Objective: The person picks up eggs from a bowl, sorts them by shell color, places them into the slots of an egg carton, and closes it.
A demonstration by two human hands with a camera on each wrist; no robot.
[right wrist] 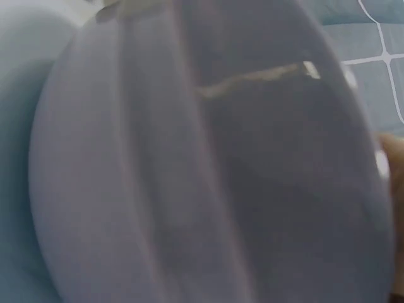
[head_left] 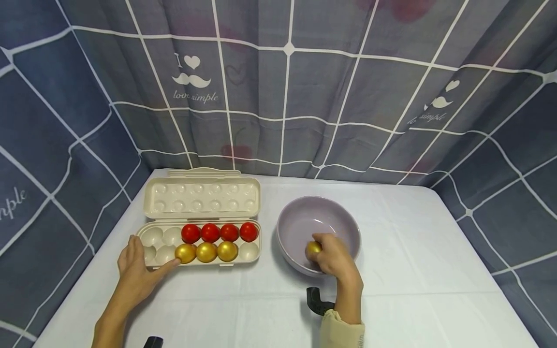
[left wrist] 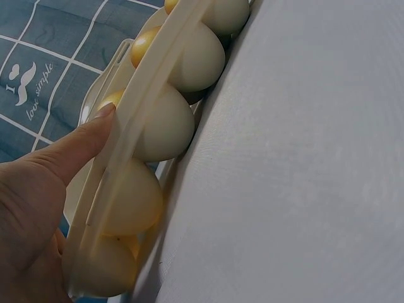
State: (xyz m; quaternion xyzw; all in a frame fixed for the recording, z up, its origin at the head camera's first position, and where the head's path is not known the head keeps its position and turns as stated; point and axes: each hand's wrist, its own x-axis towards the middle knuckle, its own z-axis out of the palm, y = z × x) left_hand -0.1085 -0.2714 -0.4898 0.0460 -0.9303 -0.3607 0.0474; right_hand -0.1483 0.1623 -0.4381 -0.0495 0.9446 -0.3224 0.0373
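My left hand (head_left: 138,275) holds the near left corner of a cream egg carton (head_left: 250,267). Its thumb lies along the front rim beside a gold egg (head_left: 185,253), and the other fingers are at the left end. Several red eggs (head_left: 210,233) fill part of the back row, and three gold ones sit in the front row. Inside a mauve bowl (head_left: 300,215), my right hand (head_left: 335,256) pinches another gold egg (head_left: 314,248). The right wrist view shows mostly the bowl's outer wall (right wrist: 208,177), with that egg hidden.
The carton's dimpled lid (head_left: 202,195) lies open toward the back. A white cloth (head_left: 404,261) covers the table. Dark checked curtains (head_left: 270,96) stand behind it and at both sides. A black wrist mount (head_left: 319,304) sits by the right sleeve.
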